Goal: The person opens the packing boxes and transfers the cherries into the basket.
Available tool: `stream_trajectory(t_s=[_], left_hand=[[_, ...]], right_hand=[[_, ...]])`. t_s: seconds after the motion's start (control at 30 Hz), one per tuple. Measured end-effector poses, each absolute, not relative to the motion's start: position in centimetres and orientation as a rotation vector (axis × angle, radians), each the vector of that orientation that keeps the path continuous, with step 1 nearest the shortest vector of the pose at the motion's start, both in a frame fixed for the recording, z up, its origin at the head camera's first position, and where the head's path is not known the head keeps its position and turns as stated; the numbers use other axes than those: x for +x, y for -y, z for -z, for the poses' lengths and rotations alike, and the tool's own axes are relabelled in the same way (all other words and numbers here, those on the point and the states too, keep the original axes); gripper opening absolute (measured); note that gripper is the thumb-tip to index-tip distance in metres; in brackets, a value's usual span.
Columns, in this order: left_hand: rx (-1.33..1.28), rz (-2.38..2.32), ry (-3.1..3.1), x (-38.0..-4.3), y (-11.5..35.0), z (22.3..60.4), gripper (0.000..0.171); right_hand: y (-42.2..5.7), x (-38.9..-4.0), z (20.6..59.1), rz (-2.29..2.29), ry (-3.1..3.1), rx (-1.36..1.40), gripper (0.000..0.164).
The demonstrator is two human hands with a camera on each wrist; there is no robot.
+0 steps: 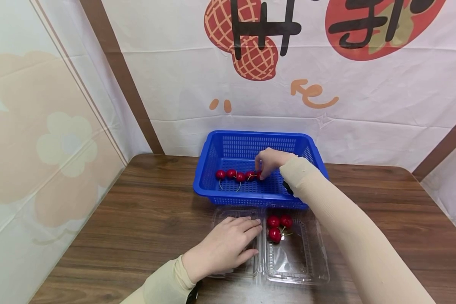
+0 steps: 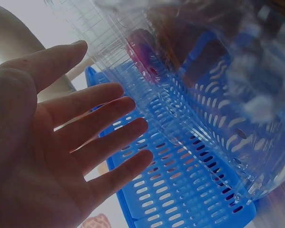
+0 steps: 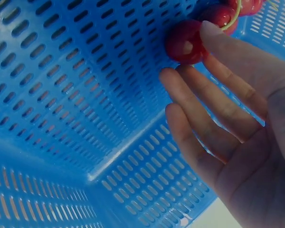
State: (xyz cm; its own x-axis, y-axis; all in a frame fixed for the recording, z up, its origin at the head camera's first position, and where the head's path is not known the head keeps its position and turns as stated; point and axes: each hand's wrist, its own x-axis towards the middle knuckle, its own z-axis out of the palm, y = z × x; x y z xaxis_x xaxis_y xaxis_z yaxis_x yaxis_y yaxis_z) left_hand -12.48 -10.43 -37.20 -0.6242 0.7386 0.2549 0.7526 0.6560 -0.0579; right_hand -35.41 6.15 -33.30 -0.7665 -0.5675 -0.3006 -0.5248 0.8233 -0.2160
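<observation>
My right hand (image 1: pixel 271 161) reaches into a blue plastic basket (image 1: pixel 254 196) and pinches the red cherry (image 3: pixel 184 42) at the right end of a row, thumb on one side and forefinger on the other. Its other fingers stay loosely extended. The rest of the row, several red cherries (image 1: pixel 231 173) with thin stems, lies on the basket floor. My left hand (image 1: pixel 228 245) lies with fingers extended over the left half of a clear plastic clamshell box (image 1: pixel 296 270). Three cherries (image 1: pixel 275 235) sit in the box's right half, towards the back.
The basket stands at the back of the brown wooden table (image 1: pixel 137 236), with the opened clamshell box directly in front of it. A printed cloth backdrop (image 1: pixel 175 84) hangs right behind the table, and another cloth panel (image 1: pixel 53 139) closes off the left side.
</observation>
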Motion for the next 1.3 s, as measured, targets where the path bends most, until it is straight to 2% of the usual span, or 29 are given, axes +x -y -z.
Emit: stream_trajectory(t_s=[0.27,0.53,0.93,1.3], left_hand=[[-1.203,0.082,2.624,-12.4,10.3,37.2,0.050],[-1.205,0.095,2.624,-12.5,10.3,37.3,0.050],[-1.203,0.106,2.606,-12.5,10.2,37.5,0.050],[-1.199,0.102,2.615,-12.4,10.1,37.3,0.049]], right_hand=[[-6.5,-35.1,32.1,0.114,-2.658,-0.909,0.034],[-7.2,-34.5,30.6,0.065,-2.695,-0.971,0.023],[-8.2,-33.5,28.4,0.104,-2.744,-1.056,0.020],[-9.2,-31.3,26.5,0.045,-2.798,-1.235,0.017]])
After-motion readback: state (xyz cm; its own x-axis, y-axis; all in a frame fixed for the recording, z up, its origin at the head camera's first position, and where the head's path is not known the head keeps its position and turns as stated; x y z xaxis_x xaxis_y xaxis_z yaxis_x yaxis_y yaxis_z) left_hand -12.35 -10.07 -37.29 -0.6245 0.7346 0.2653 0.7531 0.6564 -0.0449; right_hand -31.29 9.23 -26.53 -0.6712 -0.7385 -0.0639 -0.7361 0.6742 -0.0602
